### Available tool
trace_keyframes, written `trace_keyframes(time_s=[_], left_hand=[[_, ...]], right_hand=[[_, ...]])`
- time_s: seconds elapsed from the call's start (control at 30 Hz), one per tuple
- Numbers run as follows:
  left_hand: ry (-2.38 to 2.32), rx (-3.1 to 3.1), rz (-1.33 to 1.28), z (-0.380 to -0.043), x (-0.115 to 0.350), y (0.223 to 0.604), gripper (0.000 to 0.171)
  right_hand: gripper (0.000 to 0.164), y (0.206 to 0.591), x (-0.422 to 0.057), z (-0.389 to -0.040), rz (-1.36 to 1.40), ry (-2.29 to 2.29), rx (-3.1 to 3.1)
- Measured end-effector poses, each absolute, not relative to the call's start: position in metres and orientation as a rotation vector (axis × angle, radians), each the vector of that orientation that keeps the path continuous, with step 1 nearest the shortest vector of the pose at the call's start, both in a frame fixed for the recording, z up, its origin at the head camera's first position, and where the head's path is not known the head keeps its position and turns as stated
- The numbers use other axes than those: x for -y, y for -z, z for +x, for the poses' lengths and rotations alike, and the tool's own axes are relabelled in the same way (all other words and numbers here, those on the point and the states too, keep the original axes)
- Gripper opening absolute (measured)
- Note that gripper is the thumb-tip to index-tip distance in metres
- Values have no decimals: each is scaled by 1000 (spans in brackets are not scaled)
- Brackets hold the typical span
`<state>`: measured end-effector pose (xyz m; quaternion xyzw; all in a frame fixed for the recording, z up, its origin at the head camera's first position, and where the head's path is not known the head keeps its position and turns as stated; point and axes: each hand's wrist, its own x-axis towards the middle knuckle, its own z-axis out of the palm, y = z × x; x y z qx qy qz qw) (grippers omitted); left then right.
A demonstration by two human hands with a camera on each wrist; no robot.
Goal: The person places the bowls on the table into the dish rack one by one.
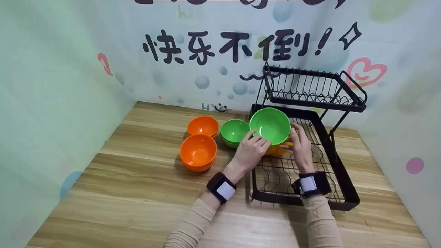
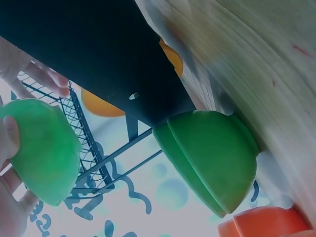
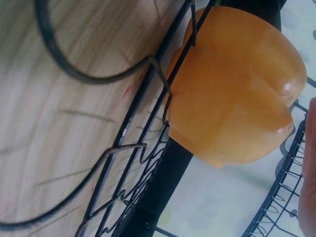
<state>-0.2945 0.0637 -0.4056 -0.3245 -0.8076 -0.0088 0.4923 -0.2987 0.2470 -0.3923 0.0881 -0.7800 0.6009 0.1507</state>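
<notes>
A green bowl (image 1: 270,126) is held up over the dish rack's left side, its inside facing the head camera. My left hand (image 1: 252,151) pinches its near rim; in the left wrist view those fingers lie against the green bowl (image 2: 44,150). Beside the bowl's right edge is my right hand (image 1: 300,148), fingers extended; whether they touch it I cannot tell. Yellow bowls (image 3: 237,89) stand tilted in the lower rack, mostly hidden under the green bowl in the head view. Left of the rack, more green bowls (image 1: 234,132) are nested on the table.
Two stacks of orange bowls, one farther back (image 1: 203,126) and one nearer (image 1: 198,151), stand left of the green ones. The black two-tier dish rack (image 1: 305,205) has a raised upper shelf (image 1: 313,86) at the back. Printed fabric walls (image 1: 206,79) enclose the wooden table (image 1: 137,193).
</notes>
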Motion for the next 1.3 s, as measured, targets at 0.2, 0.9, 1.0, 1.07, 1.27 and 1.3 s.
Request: trace_keyframes(time_s=[0.2, 0.9, 1.0, 1.07, 1.27, 1.3], left_hand=[[37, 1939, -834, -293, -65, 407, 9], [119, 1935, -837, -295, -68, 410, 14], [155, 2037, -742, -294, -66, 409, 29], [178, 2135, -657, -293, -66, 408, 38], [195, 2487, -430, -289, -66, 413, 35], [184, 2550, -408, -289, -66, 415, 37]], right_hand=[[52, 393, -249, -300, 316, -1939, 2207], [46, 388, -249, -300, 198, -1967, 2042], [44, 386, -249, -300, 165, -1926, 2024], [43, 385, -249, -299, 140, -1904, 2017], [42, 381, -250, -297, 92, -1769, 2060], [42, 380, -250, -297, 89, -1750, 2065]])
